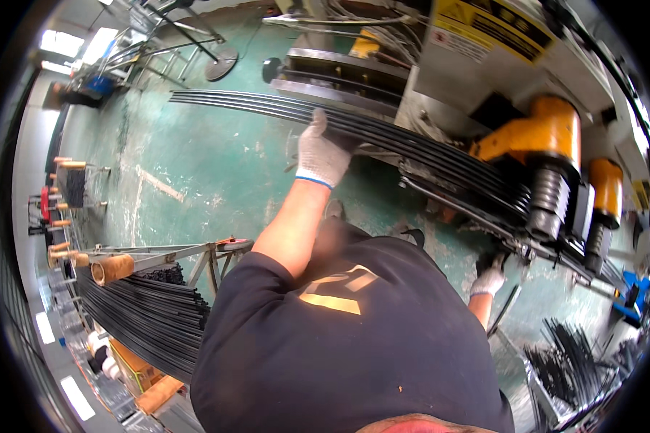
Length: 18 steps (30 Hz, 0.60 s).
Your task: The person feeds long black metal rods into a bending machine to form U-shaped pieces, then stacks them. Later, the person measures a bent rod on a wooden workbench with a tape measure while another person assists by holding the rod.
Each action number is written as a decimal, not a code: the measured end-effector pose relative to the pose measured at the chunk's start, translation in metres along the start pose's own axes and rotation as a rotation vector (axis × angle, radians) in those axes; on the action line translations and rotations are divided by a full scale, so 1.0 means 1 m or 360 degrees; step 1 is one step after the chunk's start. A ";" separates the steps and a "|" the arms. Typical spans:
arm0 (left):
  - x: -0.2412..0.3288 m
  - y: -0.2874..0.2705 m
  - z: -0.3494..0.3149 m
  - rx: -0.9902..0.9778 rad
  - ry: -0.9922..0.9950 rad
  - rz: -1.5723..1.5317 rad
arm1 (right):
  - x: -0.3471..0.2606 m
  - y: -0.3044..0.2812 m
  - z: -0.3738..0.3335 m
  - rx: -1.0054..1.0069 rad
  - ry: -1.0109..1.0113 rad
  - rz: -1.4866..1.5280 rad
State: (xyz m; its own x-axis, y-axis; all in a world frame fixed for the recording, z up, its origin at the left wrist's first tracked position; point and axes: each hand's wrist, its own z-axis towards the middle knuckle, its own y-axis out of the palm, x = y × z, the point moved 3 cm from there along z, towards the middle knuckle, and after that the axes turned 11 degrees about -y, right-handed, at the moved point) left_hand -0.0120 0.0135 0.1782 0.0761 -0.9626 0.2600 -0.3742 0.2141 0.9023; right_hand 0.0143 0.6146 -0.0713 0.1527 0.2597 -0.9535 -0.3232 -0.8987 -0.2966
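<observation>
My left hand (323, 153), in a white knit glove with a blue cuff, grips a bundle of long thin black rods (404, 142). Its thumb lies over the rods and the other fingers are hidden beneath them. The bundle slants from the far left down to a machine at the right, ending beside a ribbed metal cylinder (545, 206) under an orange housing (556, 133). My right hand (490, 280), also gloved, is low at the right, near the machine's front rail (458, 211). Its fingers look dark and small, so their hold cannot be made out.
A second orange housing (605, 184) stands farther right. At lower left, a rack holds a thick stack of black rods (148, 310) between posts with brown rolls (113, 269). A metal bin (545, 393) with short black pieces is at lower right. A round-based stand (222, 63) is far left.
</observation>
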 end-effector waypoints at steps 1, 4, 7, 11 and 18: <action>0.026 -0.005 0.001 -0.0062 0.0036 0.0016 | -0.007 0.008 -0.013 0.0104 0.0177 0.0134; 0.135 -0.052 0.004 0.0169 0.0255 -0.0028 | -0.040 0.039 -0.049 0.0331 0.0806 0.0401; 0.267 -0.115 0.007 0.0314 0.0499 -0.0009 | -0.025 0.059 -0.075 0.0320 0.0880 0.0359; 0.397 -0.137 0.018 0.0649 0.0693 0.0154 | 0.052 0.068 -0.119 0.0140 0.1136 0.0673; 0.531 -0.192 0.028 0.0726 0.0640 0.0332 | 0.010 0.134 -0.191 -0.0152 0.1292 0.0457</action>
State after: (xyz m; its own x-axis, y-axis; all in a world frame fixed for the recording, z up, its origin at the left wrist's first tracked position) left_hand 0.0738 -0.5434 0.1335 0.2663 -0.7520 0.6030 -0.7676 0.2129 0.6045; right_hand 0.1505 0.4292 -0.1100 0.7085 -0.2816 -0.6471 -0.3770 -0.9262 -0.0096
